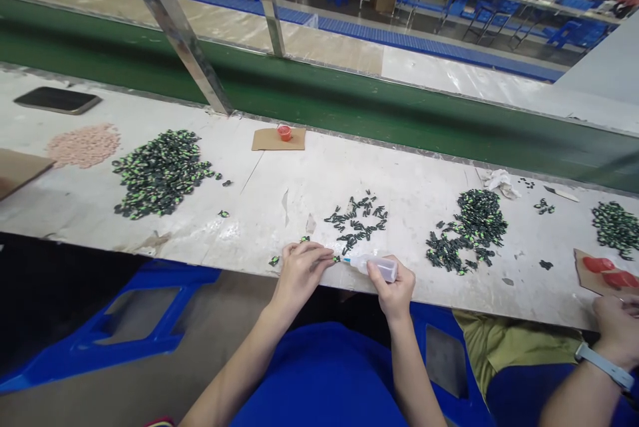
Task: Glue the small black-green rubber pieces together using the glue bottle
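Note:
My right hand (397, 287) is wrapped round a small translucent squeeze bottle (377, 267), tipped on its side with its blue nozzle pointing left. Pinched in the fingertips of my left hand (302, 271) is a small black-and-green piece (336, 259), right by the nozzle tip; whether they touch I cannot tell. Beyond my hands lies a loose scatter of similar dark pieces (367, 231). A single black-and-green piece (274, 261) rests left of my left hand, and another shows partly behind that hand.
A large pile of black-and-green pieces (160, 174) lies left, beside pink bits (84, 145) and a phone (57, 100). Another dark pile (479, 221) is on the right. Cardboard (264, 140) bears a red cup (284, 133). A metal post (180, 34) rises behind. A co-worker's hand (616, 330) is far right.

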`<state>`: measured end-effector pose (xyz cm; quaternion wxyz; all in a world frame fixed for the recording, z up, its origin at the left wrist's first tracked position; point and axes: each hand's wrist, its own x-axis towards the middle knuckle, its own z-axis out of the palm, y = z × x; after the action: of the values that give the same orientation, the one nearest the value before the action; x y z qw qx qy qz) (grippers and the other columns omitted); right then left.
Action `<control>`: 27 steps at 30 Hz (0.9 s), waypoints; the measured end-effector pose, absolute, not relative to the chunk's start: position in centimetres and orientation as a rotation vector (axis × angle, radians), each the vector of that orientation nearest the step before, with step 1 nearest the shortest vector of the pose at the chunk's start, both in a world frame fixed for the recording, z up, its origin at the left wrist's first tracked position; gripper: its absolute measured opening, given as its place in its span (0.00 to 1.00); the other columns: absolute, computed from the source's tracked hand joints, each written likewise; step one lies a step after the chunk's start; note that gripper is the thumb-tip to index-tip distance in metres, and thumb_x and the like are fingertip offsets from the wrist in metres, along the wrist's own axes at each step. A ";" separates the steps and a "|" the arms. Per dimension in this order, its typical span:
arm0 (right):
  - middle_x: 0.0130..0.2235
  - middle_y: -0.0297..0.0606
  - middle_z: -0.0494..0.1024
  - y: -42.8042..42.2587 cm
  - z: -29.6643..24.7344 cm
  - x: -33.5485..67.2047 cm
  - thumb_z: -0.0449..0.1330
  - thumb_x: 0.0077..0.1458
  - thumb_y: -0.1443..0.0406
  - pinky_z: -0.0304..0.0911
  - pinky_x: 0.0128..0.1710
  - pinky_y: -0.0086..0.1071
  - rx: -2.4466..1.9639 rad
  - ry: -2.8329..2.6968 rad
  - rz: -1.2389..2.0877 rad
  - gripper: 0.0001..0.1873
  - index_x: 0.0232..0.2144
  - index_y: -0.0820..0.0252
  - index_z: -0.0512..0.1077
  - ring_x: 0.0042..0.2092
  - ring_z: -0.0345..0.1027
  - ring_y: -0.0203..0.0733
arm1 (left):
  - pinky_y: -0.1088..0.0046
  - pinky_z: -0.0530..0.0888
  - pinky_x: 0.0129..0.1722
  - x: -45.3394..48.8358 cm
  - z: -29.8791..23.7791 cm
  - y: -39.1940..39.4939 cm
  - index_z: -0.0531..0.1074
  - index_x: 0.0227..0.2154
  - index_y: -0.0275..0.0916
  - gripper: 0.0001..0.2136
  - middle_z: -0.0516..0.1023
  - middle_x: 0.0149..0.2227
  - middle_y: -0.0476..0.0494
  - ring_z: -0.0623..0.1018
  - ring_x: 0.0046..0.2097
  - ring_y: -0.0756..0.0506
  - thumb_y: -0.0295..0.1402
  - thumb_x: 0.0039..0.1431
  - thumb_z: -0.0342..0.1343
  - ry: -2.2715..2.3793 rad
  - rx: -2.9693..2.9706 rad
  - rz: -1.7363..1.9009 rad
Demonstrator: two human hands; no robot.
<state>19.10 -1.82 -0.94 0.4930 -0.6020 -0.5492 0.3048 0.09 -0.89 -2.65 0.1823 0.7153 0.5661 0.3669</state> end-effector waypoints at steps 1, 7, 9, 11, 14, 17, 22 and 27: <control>0.16 0.30 0.66 -1.8 -0.9 19.0 0.63 0.48 0.55 0.54 0.18 0.28 -1.474 -1.358 0.717 0.16 0.18 0.60 0.69 0.19 0.57 0.33 | 0.60 0.62 0.45 0.1 -2.6 -0.9 0.75 0.32 0.43 0.02 0.83 0.32 0.49 0.79 0.38 0.45 0.31 0.58 0.59 1.600 2.010 1.046; 0.16 0.29 0.62 -1.8 -0.8 18.7 0.61 0.51 0.54 0.51 0.19 0.27 -1.483 -1.421 0.669 0.19 0.16 0.59 0.66 0.19 0.54 0.32 | 0.60 0.63 0.45 0.1 -2.6 -0.8 0.75 0.31 0.43 0.02 0.83 0.32 0.49 0.80 0.35 0.46 0.32 0.58 0.59 1.604 1.954 1.048; 0.16 0.29 0.61 -1.8 -0.8 18.7 0.60 0.52 0.54 0.51 0.19 0.28 -1.483 -1.434 0.673 0.20 0.16 0.59 0.65 0.19 0.54 0.32 | 0.60 0.63 0.45 0.1 -2.6 -0.8 0.75 0.31 0.43 0.02 0.83 0.32 0.49 0.80 0.35 0.46 0.32 0.58 0.58 1.597 1.952 1.051; 0.16 0.29 0.61 -1.7 -0.9 18.6 0.60 0.52 0.54 0.50 0.19 0.28 -1.483 -1.442 0.687 0.21 0.16 0.59 0.65 0.19 0.54 0.32 | 0.60 0.63 0.44 0.1 -2.6 -0.8 0.75 0.31 0.43 0.03 0.83 0.32 0.49 0.80 0.35 0.46 0.33 0.59 0.58 1.585 1.956 1.059; 0.16 0.28 0.60 -1.7 -0.8 18.5 0.60 0.52 0.54 0.49 0.19 0.28 -1.482 -1.429 0.686 0.21 0.15 0.59 0.63 0.19 0.52 0.31 | 0.60 0.63 0.44 0.1 -2.5 -0.7 0.75 0.31 0.43 0.03 0.83 0.32 0.49 0.80 0.35 0.45 0.33 0.59 0.57 1.578 1.959 1.060; 0.15 0.28 0.58 -1.7 -0.8 18.5 0.60 0.52 0.55 0.48 0.18 0.28 -1.484 -1.401 0.669 0.22 0.14 0.59 0.61 0.19 0.51 0.31 | 0.60 0.63 0.44 0.1 -2.5 -0.7 0.75 0.30 0.43 0.03 0.83 0.32 0.50 0.80 0.35 0.46 0.32 0.58 0.58 1.583 1.949 1.045; 0.16 0.28 0.57 -1.7 -0.9 18.5 0.60 0.52 0.55 0.47 0.19 0.28 -1.486 -1.401 0.688 0.22 0.14 0.58 0.60 0.19 0.51 0.31 | 0.60 0.62 0.45 0.2 -2.4 -0.6 0.75 0.30 0.43 0.01 0.83 0.32 0.50 0.80 0.34 0.46 0.30 0.56 0.60 1.590 1.919 1.028; 0.16 0.28 0.57 -1.5 -0.7 18.5 0.61 0.51 0.55 0.47 0.19 0.28 -1.458 -1.390 0.743 0.22 0.14 0.58 0.59 0.19 0.51 0.31 | 0.60 0.63 0.45 0.2 -2.6 -0.7 0.76 0.30 0.43 0.01 0.82 0.32 0.50 0.80 0.34 0.45 0.31 0.56 0.60 1.605 1.902 1.034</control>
<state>18.53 -1.54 -0.74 0.4769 -0.5967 -0.5691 0.3043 0.16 -0.67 -2.62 0.2214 0.6882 0.5809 0.3740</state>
